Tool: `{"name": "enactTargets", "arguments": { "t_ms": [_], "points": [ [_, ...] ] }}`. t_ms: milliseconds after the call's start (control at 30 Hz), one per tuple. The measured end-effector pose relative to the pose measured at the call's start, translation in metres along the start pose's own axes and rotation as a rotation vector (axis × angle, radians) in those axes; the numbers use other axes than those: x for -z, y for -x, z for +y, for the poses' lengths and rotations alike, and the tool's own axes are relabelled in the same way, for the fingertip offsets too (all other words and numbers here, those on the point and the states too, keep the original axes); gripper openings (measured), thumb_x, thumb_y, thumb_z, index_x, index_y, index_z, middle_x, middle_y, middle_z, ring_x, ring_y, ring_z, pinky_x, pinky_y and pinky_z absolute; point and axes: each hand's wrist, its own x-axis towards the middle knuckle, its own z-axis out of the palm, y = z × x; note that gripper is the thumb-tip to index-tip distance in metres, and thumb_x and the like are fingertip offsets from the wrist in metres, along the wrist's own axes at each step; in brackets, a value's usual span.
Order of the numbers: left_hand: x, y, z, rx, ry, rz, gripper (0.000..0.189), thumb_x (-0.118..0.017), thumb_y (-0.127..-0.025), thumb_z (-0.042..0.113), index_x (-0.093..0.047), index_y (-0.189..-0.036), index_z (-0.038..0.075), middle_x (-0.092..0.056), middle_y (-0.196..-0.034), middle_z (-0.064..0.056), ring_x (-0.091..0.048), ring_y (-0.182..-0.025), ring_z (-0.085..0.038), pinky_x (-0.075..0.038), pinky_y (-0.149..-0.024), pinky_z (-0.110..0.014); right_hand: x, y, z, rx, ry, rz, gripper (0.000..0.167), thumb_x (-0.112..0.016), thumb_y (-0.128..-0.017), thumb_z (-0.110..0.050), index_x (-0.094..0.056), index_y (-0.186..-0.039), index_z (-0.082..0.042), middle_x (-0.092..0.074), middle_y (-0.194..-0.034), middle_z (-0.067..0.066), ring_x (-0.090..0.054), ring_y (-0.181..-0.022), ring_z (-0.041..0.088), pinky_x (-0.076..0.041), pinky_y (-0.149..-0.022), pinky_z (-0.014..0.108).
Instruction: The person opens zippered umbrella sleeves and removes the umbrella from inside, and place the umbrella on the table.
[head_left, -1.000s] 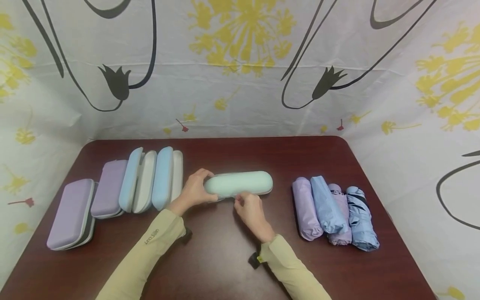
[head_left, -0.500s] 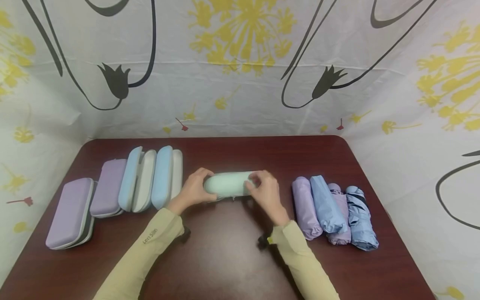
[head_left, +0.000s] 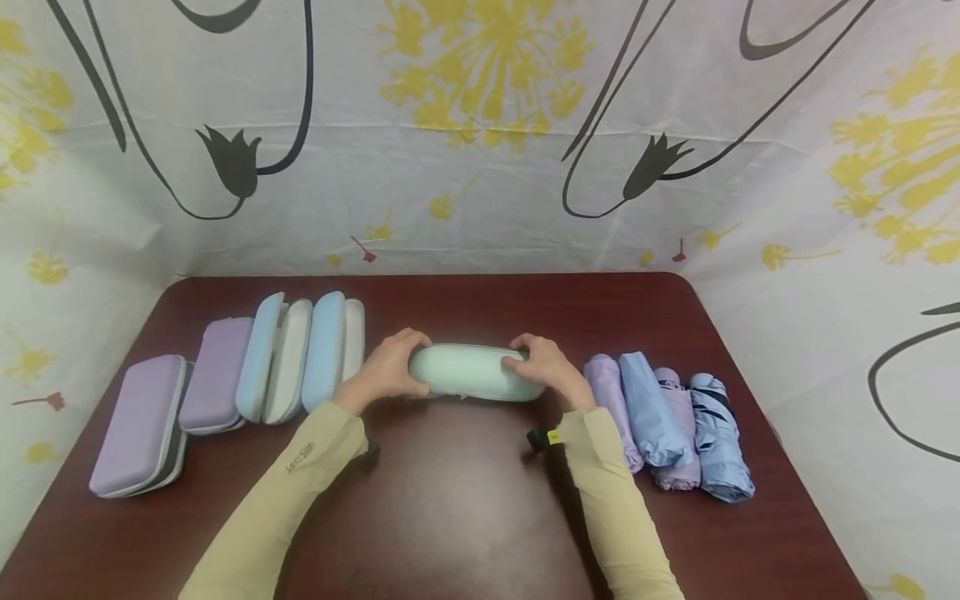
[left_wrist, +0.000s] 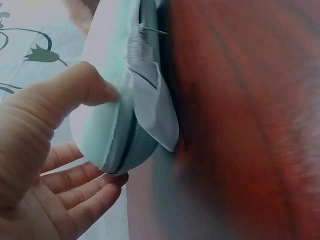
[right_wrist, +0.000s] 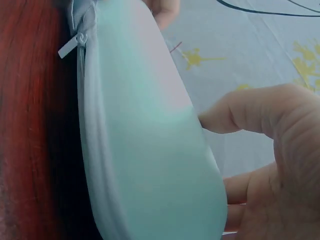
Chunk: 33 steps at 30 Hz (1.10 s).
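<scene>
Between my hands, at the middle of the table, is a mint green hard-shell zip case (head_left: 472, 371). My left hand (head_left: 386, 367) grips its left end, thumb on the near side and fingers round the far side. The right hand (head_left: 551, 371) holds the other end, its thumb on the upper surface. A grey fabric strap (left_wrist: 152, 107) is folded against the case near my left thumb. The zipper pull (right_wrist: 69, 47) hangs from the zip along the near edge, which looks zipped there. What the case contains is hidden.
To the left stand two lilac zip cases (head_left: 138, 425) and light blue ones (head_left: 324, 350) with whitish halves apart. Several folded umbrellas (head_left: 656, 408), lilac and blue, lie close beside my right forearm. A patterned cloth (head_left: 480, 208) hangs behind the dark red table (head_left: 450, 517).
My right hand has left the zip at the near edge and moved right to grip the case's right end. The case has turned slightly, its right end nearer me. The left hand stays put.
</scene>
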Motion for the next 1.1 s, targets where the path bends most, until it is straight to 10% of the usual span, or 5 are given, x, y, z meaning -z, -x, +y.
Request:
{"name": "enactTargets", "arguments": {
  "t_ms": [1100],
  "points": [
    [0.012, -0.074, -0.001, -0.242, -0.297, -0.275, 0.061, -0.071, -0.064, -0.002, -0.059, -0.119, 0.019, -0.058, -0.112, -0.001, -0.057, -0.097, -0.021, -0.048, -0.081, -0.038, -0.056, 0.059, -0.033, -0.092, -0.160, 0.139, 0.038, -0.065, -0.079, -0.033, -0.055, -0.086, 0.003, -0.055, -0.068, 0.009, -0.052, -0.057, 0.018, -0.045, -0.050, 0.029]
  ]
}}
